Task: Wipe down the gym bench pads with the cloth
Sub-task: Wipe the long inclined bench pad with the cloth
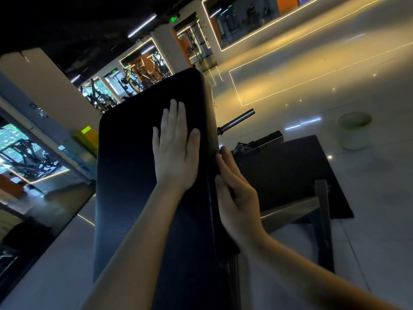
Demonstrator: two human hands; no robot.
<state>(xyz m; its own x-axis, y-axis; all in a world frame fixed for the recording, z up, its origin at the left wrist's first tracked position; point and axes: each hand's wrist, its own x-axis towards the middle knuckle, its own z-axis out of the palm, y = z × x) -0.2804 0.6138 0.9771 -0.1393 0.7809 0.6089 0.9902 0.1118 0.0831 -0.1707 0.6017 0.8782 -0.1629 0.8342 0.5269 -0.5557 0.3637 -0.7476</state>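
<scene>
right hand (pixel 238 202) blurred beside pad (pixel 134 171)

My left hand (pixel 176 157) flat on bench pad (pixel 129 164); my right hand (pixel 237 198) pressing pad's right edge, fingers straight.

The gym was dim. Strip lights (pixel 142 26) glared yellow off the glossy floor (pixel 312 70). The black pad (pixel 134 164) lost detail in shadow, the right hand (pixel 237 198) blurred slightly, and edges bowed.
</scene>
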